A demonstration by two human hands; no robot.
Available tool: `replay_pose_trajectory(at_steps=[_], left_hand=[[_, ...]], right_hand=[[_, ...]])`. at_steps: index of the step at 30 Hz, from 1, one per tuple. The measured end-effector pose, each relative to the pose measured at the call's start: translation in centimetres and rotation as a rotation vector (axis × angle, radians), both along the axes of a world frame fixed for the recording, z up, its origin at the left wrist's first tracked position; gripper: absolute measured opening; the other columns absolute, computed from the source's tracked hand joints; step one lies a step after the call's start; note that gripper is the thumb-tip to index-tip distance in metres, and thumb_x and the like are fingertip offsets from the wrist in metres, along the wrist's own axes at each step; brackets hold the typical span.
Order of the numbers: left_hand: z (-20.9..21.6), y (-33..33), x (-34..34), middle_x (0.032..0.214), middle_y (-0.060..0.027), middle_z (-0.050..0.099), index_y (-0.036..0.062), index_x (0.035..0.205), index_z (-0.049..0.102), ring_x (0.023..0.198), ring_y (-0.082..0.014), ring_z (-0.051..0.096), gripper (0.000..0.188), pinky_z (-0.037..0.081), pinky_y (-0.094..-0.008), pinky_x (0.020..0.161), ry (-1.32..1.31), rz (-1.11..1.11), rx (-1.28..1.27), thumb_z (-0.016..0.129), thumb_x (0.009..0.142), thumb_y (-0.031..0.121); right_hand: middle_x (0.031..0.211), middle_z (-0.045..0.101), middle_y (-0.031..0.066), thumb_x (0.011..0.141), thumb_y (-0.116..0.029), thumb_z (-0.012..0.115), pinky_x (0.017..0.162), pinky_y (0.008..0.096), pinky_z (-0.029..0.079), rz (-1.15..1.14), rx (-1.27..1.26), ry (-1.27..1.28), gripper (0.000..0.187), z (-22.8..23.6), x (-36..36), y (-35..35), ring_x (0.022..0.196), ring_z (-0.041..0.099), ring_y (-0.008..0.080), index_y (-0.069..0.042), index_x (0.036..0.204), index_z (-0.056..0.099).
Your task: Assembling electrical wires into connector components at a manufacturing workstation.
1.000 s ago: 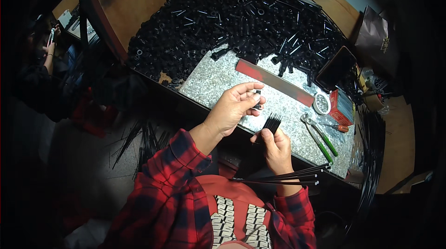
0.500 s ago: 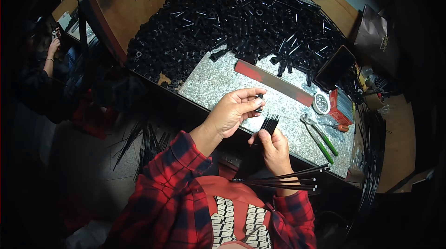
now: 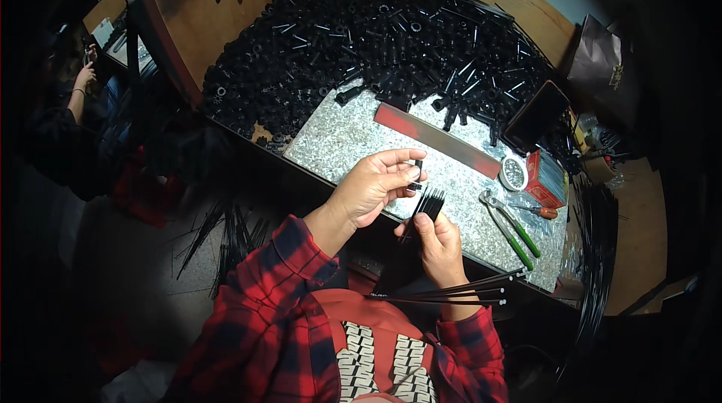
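Observation:
My left hand [image 3: 365,191] pinches a small black plastic piece [image 3: 418,175] between thumb and fingers, just above the near edge of the worktop. Close beside it, my right hand [image 3: 440,246] is closed around a bundle of thin black rods [image 3: 429,203], whose ends stick up in a fan toward that piece. A small gap shows between the piece and the rod tips. More long black rods with white tips [image 3: 481,292] stretch across my right forearm; whether they belong to the same bundle I cannot tell.
A big heap of black plastic parts [image 3: 361,34] covers the back of the speckled worktop [image 3: 331,143]. On it lie a red-and-grey bar [image 3: 436,141], a white cup [image 3: 514,174], a red box [image 3: 544,179], green-handled pincers [image 3: 508,228] and an orange-handled screwdriver [image 3: 547,213]. A co-worker's hand [image 3: 84,76] shows far left.
The view has shifted slightly. The black piece in my left hand is now more upright and closer to the rod tips. Both hands keep their hold.

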State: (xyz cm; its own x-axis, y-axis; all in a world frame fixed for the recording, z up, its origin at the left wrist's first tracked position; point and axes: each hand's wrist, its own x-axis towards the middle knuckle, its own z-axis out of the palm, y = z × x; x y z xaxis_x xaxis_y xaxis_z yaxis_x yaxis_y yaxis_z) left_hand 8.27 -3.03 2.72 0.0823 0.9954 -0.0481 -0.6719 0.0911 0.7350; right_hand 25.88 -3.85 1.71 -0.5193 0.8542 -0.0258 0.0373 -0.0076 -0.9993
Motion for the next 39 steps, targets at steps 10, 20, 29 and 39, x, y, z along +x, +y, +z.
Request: replay_pose_trajectory(at_steps=[10,20,29,39], left_hand=[[-0.2,0.5,-0.1,0.103,-0.0133,0.063,-0.0001,0.119,0.054,0.090,-0.0154,0.063,0.029,0.053,-0.0254,0.079,-0.039,-0.021,-0.006,0.055,0.091,0.005],[0.0,0.3,-0.1,0.101,-0.0113,0.064,0.0006,0.119,0.055,0.090,-0.0143,0.063,0.029,0.052,-0.0249,0.078,0.043,-0.047,-0.016,0.056,0.091,0.007],[-0.2,0.4,-0.2,0.103,-0.0088,0.063,0.0013,0.116,0.056,0.090,-0.0119,0.062,0.026,0.051,-0.0243,0.080,0.024,-0.130,-0.007,0.056,0.091,0.009],[-1.4,-0.6,-0.6,0.103,-0.0102,0.062,-0.0031,0.115,0.055,0.092,-0.0137,0.061,0.027,0.051,-0.0262,0.082,0.081,-0.171,0.084,0.056,0.088,-0.001]], right_hand=[[0.079,0.065,0.0064,0.098,-0.027,0.047,0.063,0.0221,0.046,-0.006,-0.014,0.007,0.028,0.0,-0.1,0.2,0.069,0.059,0.0092,-0.002,0.096,0.057],[0.079,0.065,0.0046,0.097,-0.023,0.049,0.066,0.0230,0.047,-0.003,-0.054,0.004,0.024,0.4,-0.2,0.2,0.072,0.058,0.0084,-0.001,0.094,0.058],[0.079,0.065,0.0049,0.096,-0.024,0.051,0.064,0.0218,0.045,-0.002,0.007,-0.009,0.024,0.1,-0.3,0.3,0.070,0.058,0.0076,-0.002,0.097,0.058],[0.075,0.065,0.0026,0.094,-0.020,0.055,0.065,0.0226,0.047,-0.072,-0.024,-0.010,0.020,0.3,-0.2,0.2,0.071,0.058,0.0069,-0.001,0.098,0.062]])
